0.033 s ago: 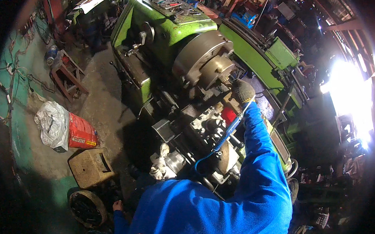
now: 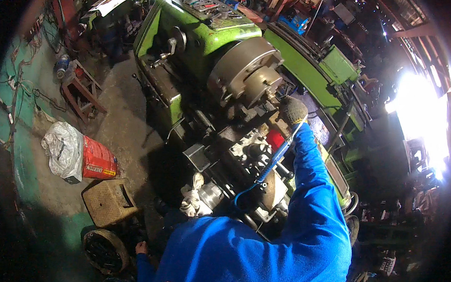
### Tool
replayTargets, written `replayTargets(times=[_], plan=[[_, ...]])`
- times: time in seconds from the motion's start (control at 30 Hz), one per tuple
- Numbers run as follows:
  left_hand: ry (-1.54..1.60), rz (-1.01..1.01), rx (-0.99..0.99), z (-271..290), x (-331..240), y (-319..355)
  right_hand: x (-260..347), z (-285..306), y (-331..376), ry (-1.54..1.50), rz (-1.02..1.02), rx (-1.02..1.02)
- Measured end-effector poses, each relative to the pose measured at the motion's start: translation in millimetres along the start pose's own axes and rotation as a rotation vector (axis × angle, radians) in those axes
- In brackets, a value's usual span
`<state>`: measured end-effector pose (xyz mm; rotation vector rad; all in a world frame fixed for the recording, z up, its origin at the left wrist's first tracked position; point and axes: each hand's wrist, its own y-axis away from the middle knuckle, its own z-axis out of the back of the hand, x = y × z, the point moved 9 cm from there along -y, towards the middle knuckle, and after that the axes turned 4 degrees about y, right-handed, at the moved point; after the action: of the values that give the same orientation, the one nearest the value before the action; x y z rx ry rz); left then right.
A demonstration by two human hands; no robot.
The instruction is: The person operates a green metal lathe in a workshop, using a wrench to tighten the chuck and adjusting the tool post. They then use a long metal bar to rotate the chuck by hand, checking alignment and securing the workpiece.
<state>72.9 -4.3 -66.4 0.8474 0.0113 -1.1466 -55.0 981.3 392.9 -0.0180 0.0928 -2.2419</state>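
A large green lathe [image 2: 192,33] fills the middle, its grey round chuck [image 2: 248,73] facing the carriage [image 2: 251,155]. My right hand [image 2: 293,110], in a grey knit glove with a blue sleeve, reaches over the carriage to just right of the chuck. A thin blue hose [image 2: 271,164] runs from the carriage up to that glove; whether the fingers grip it is hidden. My left hand [image 2: 141,248] hangs low at the lower left, beside a round black wheel [image 2: 105,250] on the floor. Its fingers are too small to read.
A white rag [image 2: 194,199] lies on the carriage's near end, with a red part [image 2: 275,139] by the tool post. A white sack [image 2: 64,151], a red bag [image 2: 99,160], a brown stool [image 2: 108,201] and a red metal stand [image 2: 80,94] sit on the floor at left. Glare [image 2: 418,114] washes out the right.
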Motion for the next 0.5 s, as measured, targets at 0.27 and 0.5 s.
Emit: replayTargets(times=[0.27, 0.5], plan=[[0.413, 0.172, 0.051, -13, 7, -8, 23, 12, 12, 0.138, 0.122, -0.022], [0.18, 0.011, 0.109, -26, 5, -7, 51, 10, 23, 0.195, 0.275, -0.035]])
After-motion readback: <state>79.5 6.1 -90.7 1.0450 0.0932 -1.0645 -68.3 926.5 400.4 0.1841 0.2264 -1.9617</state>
